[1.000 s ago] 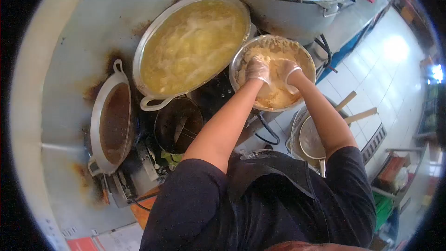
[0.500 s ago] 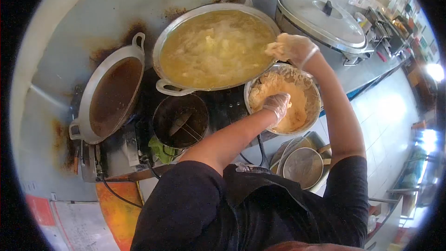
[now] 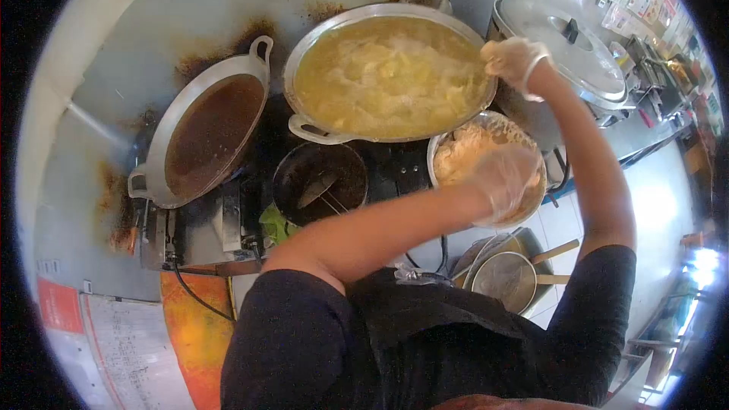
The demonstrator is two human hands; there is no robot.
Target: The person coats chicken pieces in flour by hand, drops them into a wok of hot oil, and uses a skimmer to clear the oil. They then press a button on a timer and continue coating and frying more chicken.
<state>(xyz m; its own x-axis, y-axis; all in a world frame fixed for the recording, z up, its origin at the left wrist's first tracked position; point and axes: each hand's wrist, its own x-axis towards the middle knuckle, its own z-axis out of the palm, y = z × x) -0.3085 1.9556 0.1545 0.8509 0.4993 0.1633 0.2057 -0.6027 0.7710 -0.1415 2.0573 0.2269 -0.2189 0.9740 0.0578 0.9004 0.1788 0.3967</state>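
My right hand (image 3: 520, 65), in a clear plastic glove, is closed on a batter-coated piece of food (image 3: 493, 53) at the right rim of the big frying pan. That pan (image 3: 310, 127) is full of bubbling yellowish oil with pale pieces frying in it. Below it, my left hand (image 3: 507, 176), also gloved, is over the right side of a metal mixing bowl (image 3: 431, 163). Wet orange batter (image 3: 465, 148) fills the bowl and clings to its wall. Motion smears the left fingers, and I cannot tell whether they hold anything.
A second two-handled pan (image 3: 156, 159) with dark brown liquid stands at left. A small dark pan (image 3: 351, 175) holds a skimmer (image 3: 317, 190). A large lidded pot (image 3: 531, 19) is at upper right. Strainers (image 3: 505, 281) rest in a container below the bowl.
The whole view has shifted, moving the pans rightward. My left hand has moved from the middle of the batter toward the bowl's right side. My right hand still holds a piece by the pan rim.
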